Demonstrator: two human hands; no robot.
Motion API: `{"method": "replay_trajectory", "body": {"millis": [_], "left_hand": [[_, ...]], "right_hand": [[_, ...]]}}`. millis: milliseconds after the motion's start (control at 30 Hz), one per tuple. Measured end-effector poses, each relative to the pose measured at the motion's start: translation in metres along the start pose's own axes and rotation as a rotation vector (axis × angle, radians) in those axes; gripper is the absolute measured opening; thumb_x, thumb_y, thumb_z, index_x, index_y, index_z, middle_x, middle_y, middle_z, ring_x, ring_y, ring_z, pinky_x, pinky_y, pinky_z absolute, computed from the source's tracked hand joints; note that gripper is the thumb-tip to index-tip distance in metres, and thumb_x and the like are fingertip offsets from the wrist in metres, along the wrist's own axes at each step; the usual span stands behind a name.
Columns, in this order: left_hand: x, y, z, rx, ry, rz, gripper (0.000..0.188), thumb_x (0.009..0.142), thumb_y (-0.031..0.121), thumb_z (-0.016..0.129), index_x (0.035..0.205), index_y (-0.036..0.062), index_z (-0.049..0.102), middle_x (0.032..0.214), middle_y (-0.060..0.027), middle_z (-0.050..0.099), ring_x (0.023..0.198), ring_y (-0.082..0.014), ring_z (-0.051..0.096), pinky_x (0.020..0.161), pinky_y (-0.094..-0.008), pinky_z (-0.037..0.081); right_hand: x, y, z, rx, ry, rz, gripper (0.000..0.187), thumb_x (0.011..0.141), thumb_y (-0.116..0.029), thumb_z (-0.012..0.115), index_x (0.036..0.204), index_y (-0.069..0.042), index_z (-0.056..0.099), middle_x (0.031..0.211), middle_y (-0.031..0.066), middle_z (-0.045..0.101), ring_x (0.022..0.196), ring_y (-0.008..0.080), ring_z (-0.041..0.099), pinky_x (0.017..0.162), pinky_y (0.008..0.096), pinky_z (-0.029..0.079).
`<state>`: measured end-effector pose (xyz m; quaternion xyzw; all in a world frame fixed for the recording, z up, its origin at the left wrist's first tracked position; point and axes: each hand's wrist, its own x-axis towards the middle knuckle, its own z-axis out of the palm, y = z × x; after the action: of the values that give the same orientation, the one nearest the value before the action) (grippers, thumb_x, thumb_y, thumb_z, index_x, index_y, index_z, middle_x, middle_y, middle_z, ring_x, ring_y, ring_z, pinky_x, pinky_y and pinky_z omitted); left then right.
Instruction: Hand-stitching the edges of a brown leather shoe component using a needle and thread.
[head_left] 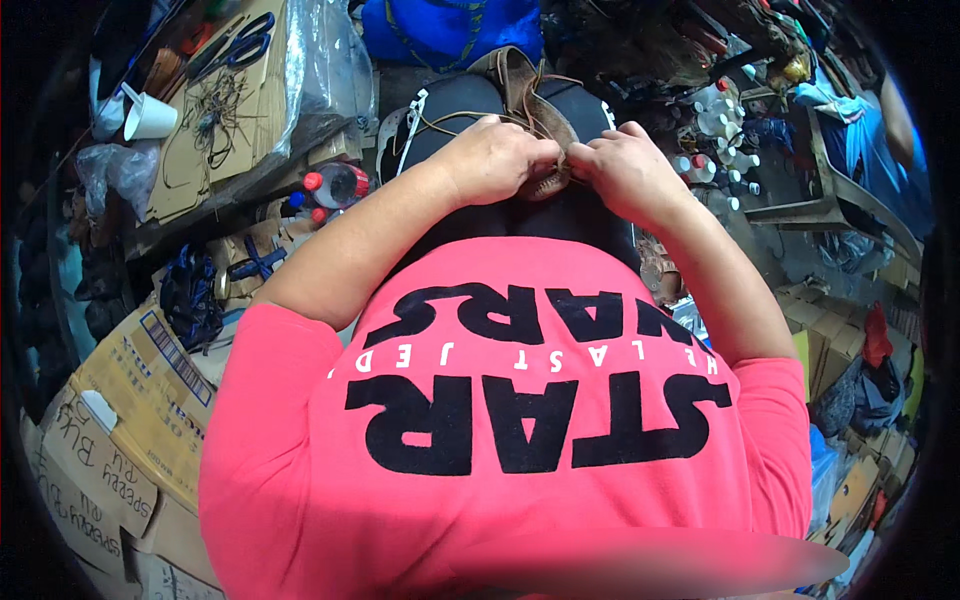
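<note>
A brown leather shoe upper (pixel 552 118) rests over my dark-clothed lap, its near end showing a row of stitches. Thin tan lace (pixel 437 124) loops out from it to the left. At its left edge my left hand (pixel 500 160) is closed in a pinch, thumb and forefinger together. My right hand (pixel 628 172) pinches the near right side, close beside the left fingertips. Both hands seem to grip the upper near the stitched end. Whether a lace end is between the fingers is too small to tell.
At the left, a cardboard-topped bench (pixel 245 130) holds blue-handled scissors (pixel 250 42), tangled cords (pixel 218 112) and a white cup (pixel 150 117). A red-capped bottle (pixel 338 185) lies below its edge. Several bottles (pixel 712 125) stand at right. A blue bag (pixel 455 30) sits ahead.
</note>
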<state>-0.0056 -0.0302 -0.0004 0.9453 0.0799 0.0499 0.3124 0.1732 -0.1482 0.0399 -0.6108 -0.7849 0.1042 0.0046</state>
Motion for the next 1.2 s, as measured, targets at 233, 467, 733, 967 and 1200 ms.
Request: {"method": "replay_trajectory", "body": {"millis": [233,467,733,967,1200], "left_hand": [[-0.074,-0.039,-0.032,0.371,0.137,-0.096,0.011,0.08,0.011,0.056,0.091,0.0118,0.058,0.082,-0.0086,0.061,0.085,-0.0282,0.058,0.072,-0.0412,0.043],[-0.069,0.002,-0.102,-0.828,0.513,-0.137,0.007,0.087,0.009,0.063,0.088,0.0025,0.064,0.083,-0.0033,0.063,0.083,-0.0099,0.058,0.079,-0.0244,0.044],[-0.051,0.058,-0.068,-0.766,-0.103,-0.013,0.019,0.088,0.019,0.06,0.085,0.0006,0.058,0.085,-0.0091,0.061,0.075,-0.0211,0.059,0.065,-0.0321,0.047],[-0.197,-0.059,-0.186,0.358,0.429,-0.733,0.017,0.083,0.016,0.065,0.094,0.0036,0.066,0.091,-0.0084,0.065,0.085,-0.0186,0.062,0.077,-0.0288,0.047],[-0.367,-0.11,-0.312,0.994,0.508,-1.292,0.034,0.084,0.037,0.059,0.107,0.0134,0.066,0.105,-0.0124,0.065,0.098,-0.0295,0.062,0.083,-0.0389,0.047]], "right_hand": [[-0.043,0.042,0.013,0.112,0.017,0.129,0.014,0.072,-0.002,0.056,0.084,-0.01,0.053,0.077,0.0075,0.063,0.081,0.0313,0.059,0.082,0.0416,0.039],[-0.033,0.055,0.013,1.741,0.635,0.366,0.022,0.088,-0.021,0.062,0.099,-0.001,0.061,0.092,0.0063,0.062,0.084,0.0139,0.057,0.081,0.029,0.045],[-0.016,-0.021,-0.02,1.273,-0.028,0.139,0.018,0.09,-0.017,0.06,0.094,0.001,0.061,0.081,0.0032,0.057,0.078,0.0088,0.051,0.072,0.0243,0.043],[-0.165,0.117,0.051,0.502,0.128,0.751,0.023,0.084,-0.016,0.064,0.103,-0.004,0.065,0.092,0.0112,0.067,0.081,0.0158,0.062,0.074,0.0285,0.048],[-0.379,0.219,0.058,-0.008,-0.109,1.316,0.026,0.087,-0.025,0.058,0.105,-0.008,0.065,0.097,0.0155,0.067,0.09,0.0248,0.063,0.081,0.034,0.047]]}}
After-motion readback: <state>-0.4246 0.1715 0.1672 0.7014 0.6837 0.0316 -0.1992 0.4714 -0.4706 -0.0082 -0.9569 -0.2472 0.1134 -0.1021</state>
